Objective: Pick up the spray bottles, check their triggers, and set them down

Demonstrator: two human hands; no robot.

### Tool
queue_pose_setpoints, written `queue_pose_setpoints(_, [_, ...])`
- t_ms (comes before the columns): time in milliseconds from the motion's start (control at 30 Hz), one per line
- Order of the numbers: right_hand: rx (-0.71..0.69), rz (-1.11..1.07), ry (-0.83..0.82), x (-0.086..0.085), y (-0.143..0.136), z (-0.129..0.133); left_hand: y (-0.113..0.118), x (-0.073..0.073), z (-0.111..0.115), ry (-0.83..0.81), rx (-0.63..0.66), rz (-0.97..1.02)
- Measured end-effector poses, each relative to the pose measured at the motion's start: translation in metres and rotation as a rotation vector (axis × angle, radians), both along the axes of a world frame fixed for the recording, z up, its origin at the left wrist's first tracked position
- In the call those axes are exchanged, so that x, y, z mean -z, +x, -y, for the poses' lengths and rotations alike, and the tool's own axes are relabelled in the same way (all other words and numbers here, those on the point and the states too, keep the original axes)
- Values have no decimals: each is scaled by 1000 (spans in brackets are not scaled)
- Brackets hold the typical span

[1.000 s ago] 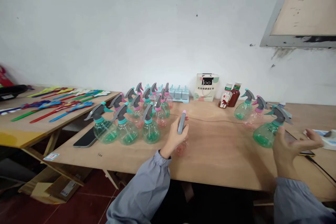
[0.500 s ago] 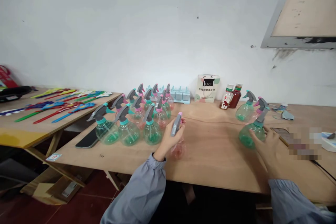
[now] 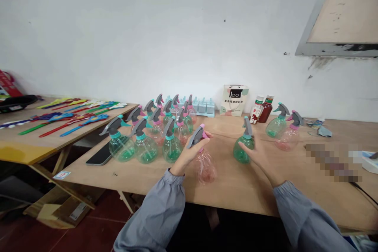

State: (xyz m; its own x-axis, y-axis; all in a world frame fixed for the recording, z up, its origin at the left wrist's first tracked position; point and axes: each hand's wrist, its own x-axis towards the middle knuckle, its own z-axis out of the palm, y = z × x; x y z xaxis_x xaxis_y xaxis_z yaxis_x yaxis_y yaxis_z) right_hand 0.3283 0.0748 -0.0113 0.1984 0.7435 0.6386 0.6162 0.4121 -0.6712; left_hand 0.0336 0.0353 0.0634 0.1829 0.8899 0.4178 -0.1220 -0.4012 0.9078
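Note:
My left hand (image 3: 193,149) is wrapped round the neck of a pink spray bottle (image 3: 206,168), whose grey and pink trigger head tilts up to the right. To the right of it, my right hand (image 3: 257,151) grips the side of a green spray bottle (image 3: 242,151) with a teal collar, between thumb and fingers. Several green and pink spray bottles (image 3: 145,149) stand grouped left of my left hand. Beyond my right hand stand another green spray bottle (image 3: 275,126) and another pink spray bottle (image 3: 287,138).
A phone (image 3: 99,156) lies at the table's left. Along the wall are a pale blue rack (image 3: 206,108), a paper bag (image 3: 234,101) and two sauce bottles (image 3: 265,109). Colourful hand-shaped sticks (image 3: 71,125) lie on the left table. A blurred item (image 3: 332,161) lies right.
My right hand has moved left with the green spray bottle, from beside the right-hand pink bottle toward the middle. In my left hand the pink bottle now stands a little more in view.

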Motion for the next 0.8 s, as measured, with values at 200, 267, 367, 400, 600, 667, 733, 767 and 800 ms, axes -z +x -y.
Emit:
queue_pose_setpoints(200, [70, -59, 46, 0, -22, -13, 1, -3, 0, -22, 50, 8])
queue_pose_setpoints(267, [91, -95, 50, 6, -25, -13, 4, -1, -1, -93, 8, 58])
queue_pose_setpoints(367, [88, -100, 30, 11, -26, -10, 6, 0, -2, -185, -52, 149])
queue_pose_setpoints(400, [89, -101, 24, 11, -26, -9, 6, 0, -2, -192, -56, 164])
queue_pose_setpoints(600, [73, -111, 33, 11, -25, -5, 4, -1, -2, -65, 35, 141])
queue_pose_setpoints(667, [70, -104, 36, 11, -25, -5, 5, -1, -3, -31, 37, 121])
queue_pose_setpoints(733, [78, -104, 40, 12, -25, -4, 6, 0, -4, -32, 41, 100])
queue_pose_setpoints(767, [81, -108, 43, 13, -24, -4, 7, 0, -4, -45, 34, 100])
queue_pose_setpoints(800, [83, -114, 46, 13, -24, -5, 8, 1, -4, -67, 23, 104])
